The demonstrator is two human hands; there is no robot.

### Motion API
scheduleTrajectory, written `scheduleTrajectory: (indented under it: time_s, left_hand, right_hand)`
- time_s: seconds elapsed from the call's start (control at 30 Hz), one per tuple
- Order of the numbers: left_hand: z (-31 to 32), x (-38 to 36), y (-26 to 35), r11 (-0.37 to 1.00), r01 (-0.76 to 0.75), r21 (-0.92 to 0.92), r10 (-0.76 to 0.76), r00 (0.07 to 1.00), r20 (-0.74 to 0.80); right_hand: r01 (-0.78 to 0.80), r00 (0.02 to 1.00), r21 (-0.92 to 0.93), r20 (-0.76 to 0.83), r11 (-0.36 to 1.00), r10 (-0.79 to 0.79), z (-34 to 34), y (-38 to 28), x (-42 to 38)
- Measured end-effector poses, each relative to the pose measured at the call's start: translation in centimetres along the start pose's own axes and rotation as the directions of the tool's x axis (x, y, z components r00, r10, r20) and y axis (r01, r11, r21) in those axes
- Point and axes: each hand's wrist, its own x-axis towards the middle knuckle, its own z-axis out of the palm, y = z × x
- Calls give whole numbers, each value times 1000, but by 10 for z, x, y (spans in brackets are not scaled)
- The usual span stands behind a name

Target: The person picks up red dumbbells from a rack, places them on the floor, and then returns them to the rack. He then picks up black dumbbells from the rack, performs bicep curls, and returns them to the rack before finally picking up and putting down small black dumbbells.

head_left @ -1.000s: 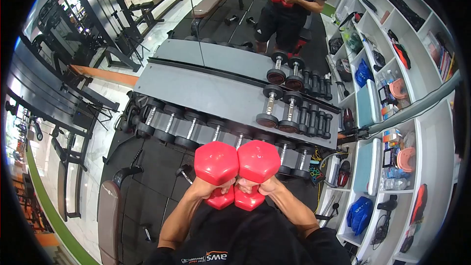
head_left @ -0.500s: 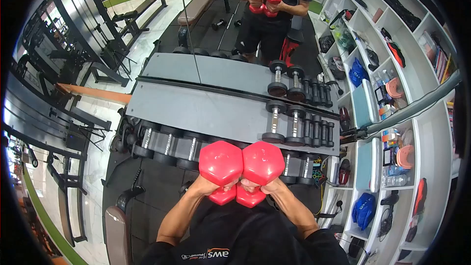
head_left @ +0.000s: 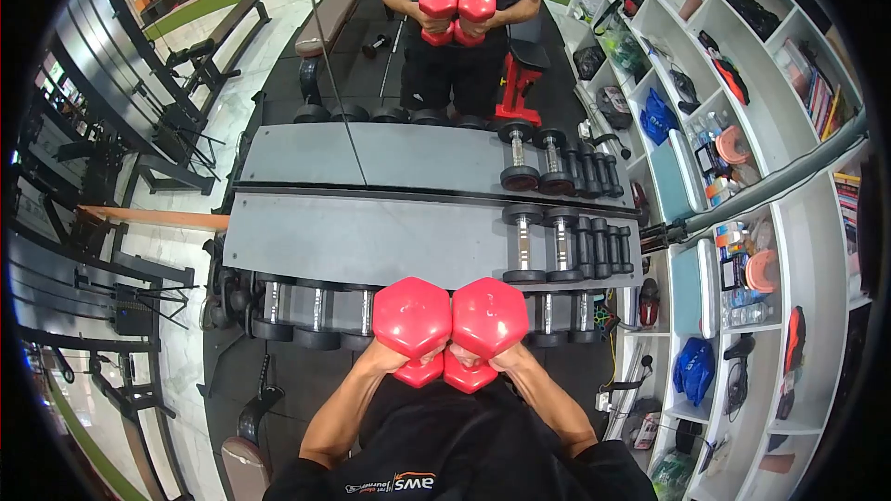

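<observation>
Two red hex-headed dumbbells are held upright side by side before my chest, their upper heads touching. My left hand (head_left: 382, 355) is wrapped around the handle of the left red dumbbell (head_left: 412, 317). Around the handle of the right red dumbbell (head_left: 490, 317), my right hand (head_left: 510, 357) is closed in the same way. The big upper heads hide most of my fingers. Both elbows are bent and angled outward. A mirror ahead reflects a person in a black shirt with the same red dumbbells (head_left: 458, 14).
Ahead stands a rack with a grey top (head_left: 371, 239), bearing black dumbbells (head_left: 523, 243) on its right end and more on a lower tier. White shelves (head_left: 803, 315) with bags and bottles line the right side. Weight machines (head_left: 74, 269) stand left; a bench end (head_left: 244, 466) shows lower left.
The camera view has turned slightly, levelling the rack and shifting the reflection left. Both red dumbbells sit slightly further left and remain together in my hands.
</observation>
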Motion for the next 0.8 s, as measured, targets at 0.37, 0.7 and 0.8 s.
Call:
scheduleTrajectory:
  time_s: [0.37,0.7,0.8]
  left_hand:
    - [-16,45,10,988,150,32,-144,979,-146]
    - [-56,81,-30,979,173,107,-132,941,-313]
    - [-66,92,-43,976,178,122,-125,926,-358]
  right_hand:
    - [5,983,-78,-181,997,-19,-37,1,30]
    - [-21,908,-88,-418,996,-18,-83,17,54]
    - [-26,893,-136,-448,990,-38,-93,20,61]
